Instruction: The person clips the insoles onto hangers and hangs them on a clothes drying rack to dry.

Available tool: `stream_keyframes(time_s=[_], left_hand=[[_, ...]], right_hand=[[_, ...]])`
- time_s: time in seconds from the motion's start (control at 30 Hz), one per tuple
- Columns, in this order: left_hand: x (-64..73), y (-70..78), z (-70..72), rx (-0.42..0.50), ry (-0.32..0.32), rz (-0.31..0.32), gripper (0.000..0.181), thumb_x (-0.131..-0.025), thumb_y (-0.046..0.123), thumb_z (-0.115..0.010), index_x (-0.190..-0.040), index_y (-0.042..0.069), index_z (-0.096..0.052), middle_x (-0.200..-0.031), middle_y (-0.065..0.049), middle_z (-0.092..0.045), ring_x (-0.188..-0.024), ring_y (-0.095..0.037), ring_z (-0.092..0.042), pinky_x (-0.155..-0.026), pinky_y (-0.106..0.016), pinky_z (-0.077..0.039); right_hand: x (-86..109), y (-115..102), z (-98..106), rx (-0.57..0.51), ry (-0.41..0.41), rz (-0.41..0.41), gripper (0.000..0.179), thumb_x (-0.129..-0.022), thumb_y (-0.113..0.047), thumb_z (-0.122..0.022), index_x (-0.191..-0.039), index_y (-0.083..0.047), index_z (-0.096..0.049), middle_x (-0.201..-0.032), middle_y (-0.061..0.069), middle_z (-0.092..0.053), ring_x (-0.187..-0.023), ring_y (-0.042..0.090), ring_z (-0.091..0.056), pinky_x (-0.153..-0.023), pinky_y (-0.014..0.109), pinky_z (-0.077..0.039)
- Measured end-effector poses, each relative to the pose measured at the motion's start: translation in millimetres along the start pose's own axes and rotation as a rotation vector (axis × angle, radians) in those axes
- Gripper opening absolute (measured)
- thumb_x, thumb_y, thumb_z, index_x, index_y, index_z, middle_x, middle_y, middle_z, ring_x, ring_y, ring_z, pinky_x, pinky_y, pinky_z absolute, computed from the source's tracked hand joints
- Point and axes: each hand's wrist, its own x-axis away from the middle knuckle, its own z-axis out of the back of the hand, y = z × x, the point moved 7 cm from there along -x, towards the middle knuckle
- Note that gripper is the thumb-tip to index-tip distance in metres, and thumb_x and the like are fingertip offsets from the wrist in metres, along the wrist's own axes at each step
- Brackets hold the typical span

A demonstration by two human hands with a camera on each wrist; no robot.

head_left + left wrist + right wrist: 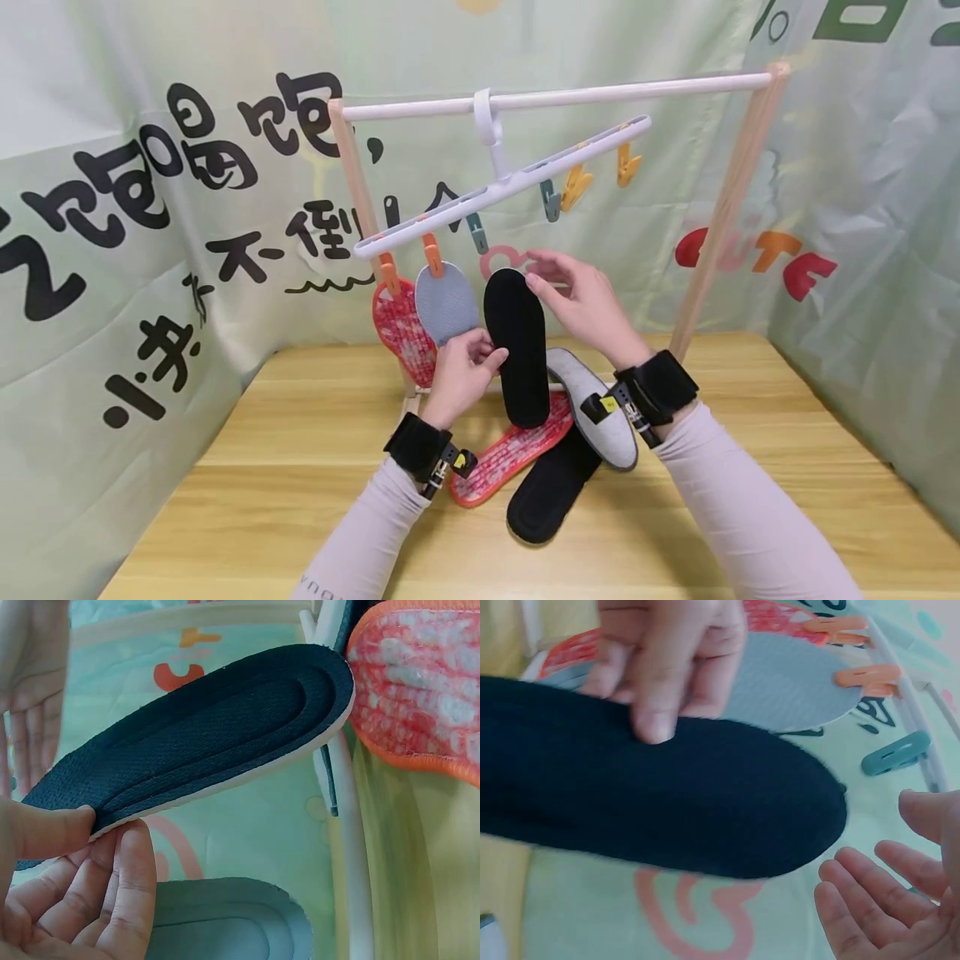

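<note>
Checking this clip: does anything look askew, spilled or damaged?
Yes, the hanger looks askew: it slants much more steeply than the rod above, left end low. The clipped red insole and gray insole hang at that end, so uneven loading may explain it. No spill or damage is visible.

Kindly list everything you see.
Wooden table: one, brown, below
Fabric backdrop: one, green, behind
Wooden frame: one, pale, on table
Plastic hanger: one, white, on frame
Plastic clips: at least six, orange, teal, yellow, on hanger
Patterned insoles: two, red, hanger and table
Fabric insoles: two, black, held and table
Plain insoles: two, grey, hanger and overlapping others
Camera wristbands: two, black, wrists
Sleeves: two, pale, arms
Left hand: one, pinching black insole
Right hand: one, beside it
</note>
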Motion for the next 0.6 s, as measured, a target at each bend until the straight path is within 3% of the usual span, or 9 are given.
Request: stream_keyframes(time_s=[0.27, 0.6], left_hand=[[0.5, -0.7, 3.2, 0.022, 0.001, 0.024, 0.017, -0.097, 0.013, -0.078, -0.086, 0.009, -0.066, -0.08, -0.008, -0.077, -0.071, -0.03, -0.076, -0.063, -0.023, -0.051], [-1.0, -1.6, 4.2, 0.021, 0.003, 0.031, 0.015, -0.098, 0.014, -0.077, -0.087, 0.009, -0.068, -0.079, -0.008, -0.076, -0.063, -0.008, -0.068, -0.061, -0.023, -0.051]], right_hand=[[-27.1, -28, -8, -0.044, -0.023, 0.043, 0.051, -0.11, -0.03, -0.064, -0.156, -0.009, -0.055, -0.147, 0.016, -0.068, -0.137, 0.026, -0.065, -0.115, 0.045, -0.054], [-49.6, -46, -23, -0.105, -0.058, 0.066, 0.054, -0.109, -0.028, -0.066, -0.156, -0.006, -0.054, -0.147, 0.016, -0.068, -0.133, 0.028, -0.068, -0.114, 0.045, -0.054]])
